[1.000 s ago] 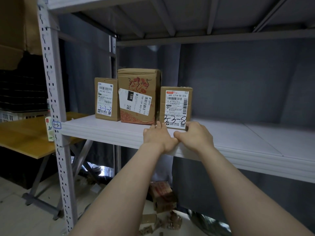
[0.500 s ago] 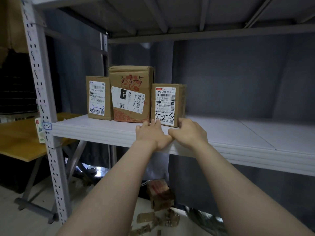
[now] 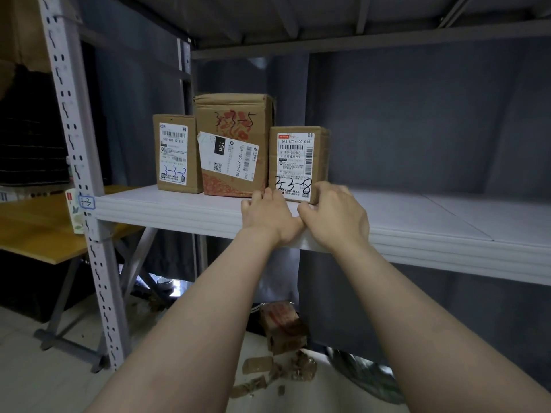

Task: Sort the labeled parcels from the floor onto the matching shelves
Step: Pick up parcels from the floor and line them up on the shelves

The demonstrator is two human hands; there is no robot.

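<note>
Three cardboard parcels stand upright on the white shelf (image 3: 417, 222). They are marked 3-3-3 (image 3: 176, 153), 3-3-5 (image 3: 232, 144) and 3-3-8 (image 3: 298, 162). The 3-3-8 parcel is the rightmost and stands right beside the 3-3-5 one. My left hand (image 3: 268, 216) rests on the shelf's front edge with its fingertips touching the parcel's lower left corner. Side by side with it, my right hand (image 3: 335, 216) has its fingers against the parcel's lower right front; those fingers are blurred. Neither hand wraps around the parcel.
A grey perforated upright (image 3: 80, 186) with a small 3-3 tag frames the shelf's left end. A wooden table (image 3: 35, 228) stands further left. On the floor below lie a torn red-printed box (image 3: 283, 326) and cardboard scraps (image 3: 268, 371). The shelf runs bare to the right.
The 3-3-8 parcel has slid a little deeper onto the shelf under both hands. The hands stay at its base.
</note>
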